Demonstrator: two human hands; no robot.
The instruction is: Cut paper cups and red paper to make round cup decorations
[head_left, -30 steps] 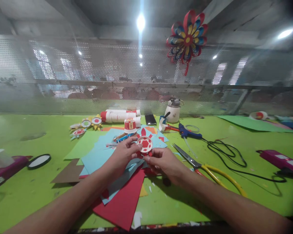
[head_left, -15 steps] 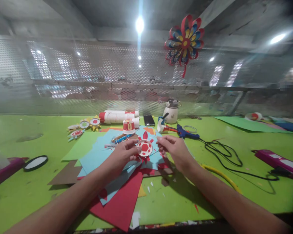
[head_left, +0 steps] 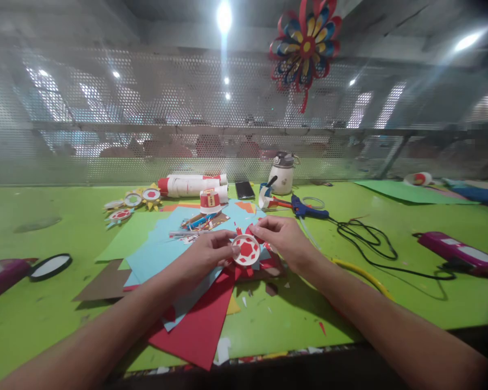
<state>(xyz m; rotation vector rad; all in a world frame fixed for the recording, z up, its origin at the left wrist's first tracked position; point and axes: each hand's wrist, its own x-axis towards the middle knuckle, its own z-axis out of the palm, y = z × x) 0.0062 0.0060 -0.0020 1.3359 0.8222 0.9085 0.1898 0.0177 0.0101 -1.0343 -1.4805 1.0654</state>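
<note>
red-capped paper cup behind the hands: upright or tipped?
Upright. The red-capped paper cup stands on its wider end on the blue paper, behind the left hand.

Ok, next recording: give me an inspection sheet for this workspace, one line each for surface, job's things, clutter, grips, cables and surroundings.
Surface: green table, paper scraps near the front edge.
Job's things: white paper disc with red pieces, held just above the coloured paper sheets.
Clutter: blue glue gun, white jar, phone, white roll, small finished paper discs, yellow scissor handles partly hidden by the right arm, pink cases at both sides.
Grips: left hand pinches the disc's left edge; right hand touches its upper right edge.
Cables: black cord looped loosely on the table from the glue gun.
Surroundings: perforated metal screen behind; paper flower hanging on it.
</note>
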